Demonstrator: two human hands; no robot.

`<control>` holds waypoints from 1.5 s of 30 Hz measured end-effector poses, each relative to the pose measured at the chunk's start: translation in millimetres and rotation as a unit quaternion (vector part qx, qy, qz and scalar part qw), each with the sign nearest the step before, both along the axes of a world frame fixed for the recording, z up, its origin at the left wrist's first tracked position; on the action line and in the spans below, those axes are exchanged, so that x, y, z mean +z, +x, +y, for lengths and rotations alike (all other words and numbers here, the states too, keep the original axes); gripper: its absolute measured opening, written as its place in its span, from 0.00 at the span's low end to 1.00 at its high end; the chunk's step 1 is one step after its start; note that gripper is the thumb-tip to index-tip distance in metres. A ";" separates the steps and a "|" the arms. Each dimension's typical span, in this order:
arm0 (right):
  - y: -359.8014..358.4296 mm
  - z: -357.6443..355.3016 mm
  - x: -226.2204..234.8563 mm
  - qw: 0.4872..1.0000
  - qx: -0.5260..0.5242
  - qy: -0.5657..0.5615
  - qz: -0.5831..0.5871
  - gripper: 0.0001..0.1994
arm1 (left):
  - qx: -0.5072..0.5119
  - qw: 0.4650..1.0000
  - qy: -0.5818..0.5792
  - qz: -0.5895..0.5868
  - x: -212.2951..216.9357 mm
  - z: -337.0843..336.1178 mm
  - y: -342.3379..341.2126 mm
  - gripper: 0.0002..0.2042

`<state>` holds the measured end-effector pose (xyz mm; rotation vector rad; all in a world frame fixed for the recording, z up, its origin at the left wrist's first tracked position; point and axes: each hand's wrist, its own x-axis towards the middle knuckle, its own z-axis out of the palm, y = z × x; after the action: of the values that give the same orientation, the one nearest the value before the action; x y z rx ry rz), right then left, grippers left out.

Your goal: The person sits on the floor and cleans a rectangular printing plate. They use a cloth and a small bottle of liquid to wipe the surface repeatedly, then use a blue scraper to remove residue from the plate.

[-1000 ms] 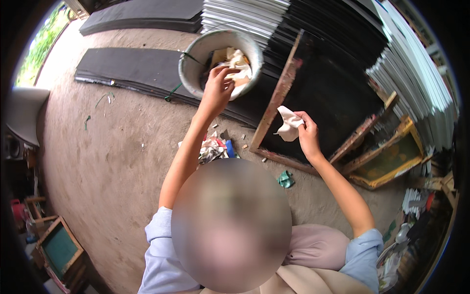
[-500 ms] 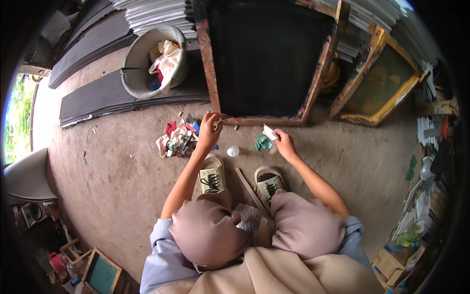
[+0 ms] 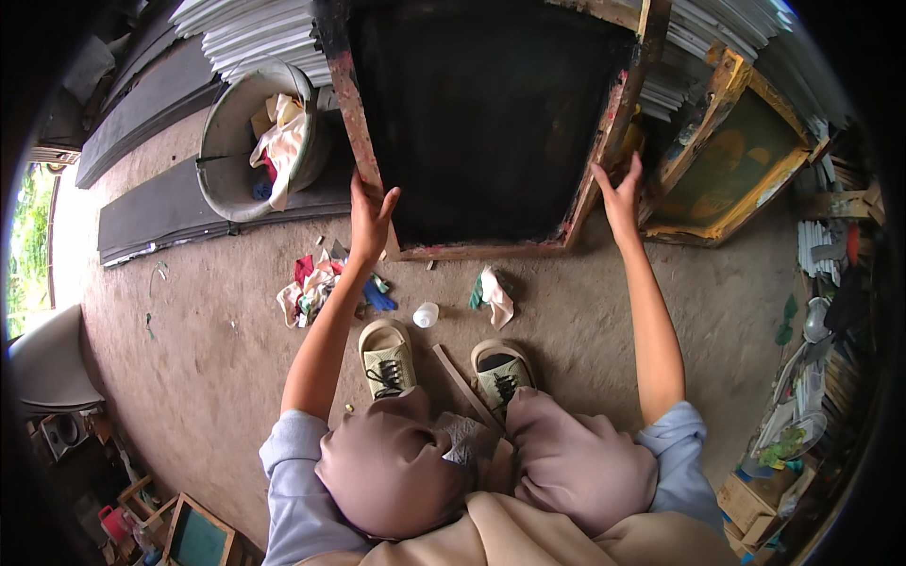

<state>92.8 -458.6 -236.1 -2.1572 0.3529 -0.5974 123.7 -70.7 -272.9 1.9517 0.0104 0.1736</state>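
A large wooden-framed screen with dark mesh and paint-stained rails (image 3: 491, 123) stands on the bare dirt floor (image 3: 217, 377) directly ahead of the squatting person, its lower rail on the ground and its top leaning away toward a stack of pale corrugated sheets (image 3: 255, 28). The left hand (image 3: 371, 212) is wrapped around the frame's left rail near the lower left corner, and the right hand (image 3: 620, 193) presses flat, fingers spread, against the right rail near the lower right corner; neither is released. The frame looks stiff and moderately heavy, awkward more for its width than its weight, while the stretched mesh is likely the fragile part, so the wooden rails are the sensible places to hold, as both hands do now. Beside the frame's right edge leans a smaller yellow-stained wooden screen (image 3: 731, 170). Toward the floor's left edge sits a round metal basin with rags (image 3: 260, 141) on a dark flat board (image 3: 160, 203). Near the feet lie a heap of coloured rags (image 3: 316, 288), a small white cup (image 3: 426, 314) and a crumpled white-and-green cloth (image 3: 493, 292).
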 end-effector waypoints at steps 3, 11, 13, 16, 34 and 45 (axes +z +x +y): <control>13.5 18.6 5.5 0.989 0.009 0.135 0.061 0.34 | 0.013 0.997 0.072 0.003 7.1 9.3 10.9 0.23; -5.7 1.2 86.7 0.990 0.047 0.093 -0.095 0.16 | -0.005 0.994 0.057 -0.091 66.6 -2.8 4.3 0.19; -10.7 -4.0 148.5 0.982 0.072 0.087 -0.154 0.18 | -0.021 0.997 -0.027 -0.063 104.7 -8.1 4.5 0.18; -23.7 -10.1 267.1 0.970 0.086 0.044 -0.223 0.20 | -0.044 0.983 -0.151 -0.090 179.7 -26.2 -1.1 0.15; -71.5 158.5 402.8 0.872 0.115 -0.154 -0.450 0.19 | 0.011 0.857 -0.454 -0.245 343.0 -46.2 -118.5 0.12; -100.8 302.9 335.2 0.840 0.408 0.035 -0.356 0.23 | 0.103 0.868 -0.351 -0.335 340.2 -38.7 -158.2 0.18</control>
<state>-8.0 -155.7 99.1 -1.6246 -0.8950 -0.7861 -34.4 -109.3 67.3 1.0804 -0.1553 0.8611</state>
